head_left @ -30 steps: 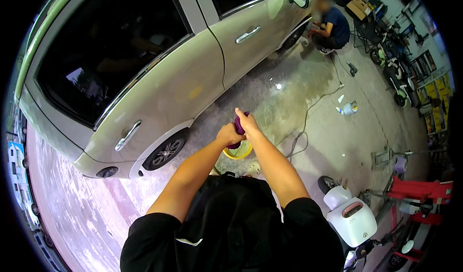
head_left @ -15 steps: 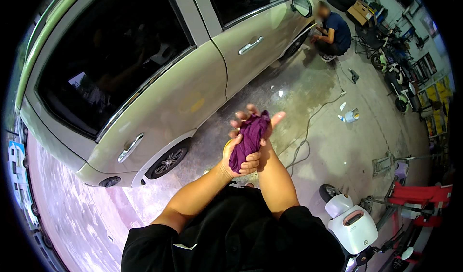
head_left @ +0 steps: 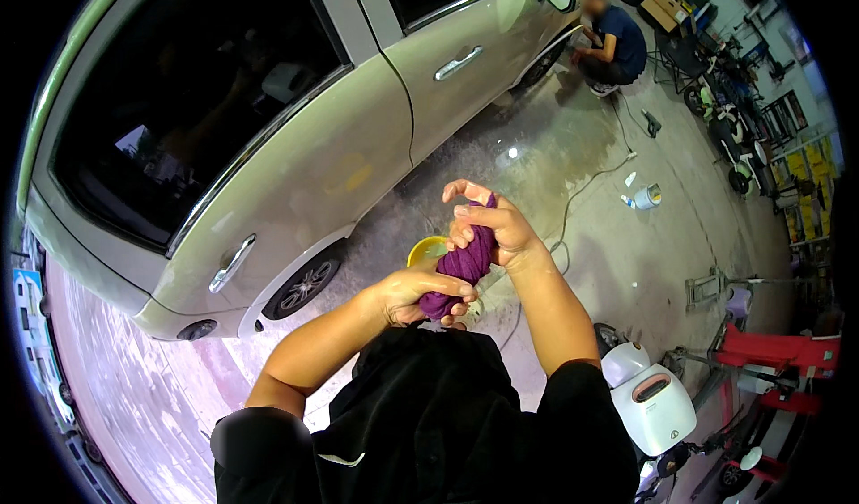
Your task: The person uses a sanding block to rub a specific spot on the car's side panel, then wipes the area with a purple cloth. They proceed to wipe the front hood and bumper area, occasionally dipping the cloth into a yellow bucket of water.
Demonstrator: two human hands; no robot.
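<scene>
The left hand (head_left: 407,292) holds the low end of a twisted purple cloth (head_left: 468,260), with its thumb laid across. The right hand (head_left: 503,227) holds the top end, with some fingers curled on it and one finger lifted. So the cloth is up in the air, on a slant, hiding part of the yellow bucket (head_left: 422,247) on the floor (head_left: 617,258). Both arms reach forward, elbows apart. This looks like the wringing step. The next move seems to need a tight grip and a hard twist.

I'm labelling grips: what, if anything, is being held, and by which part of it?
A bunched purple cloth: the left hand holds the end nearer the body, the right hand the far end.
</scene>
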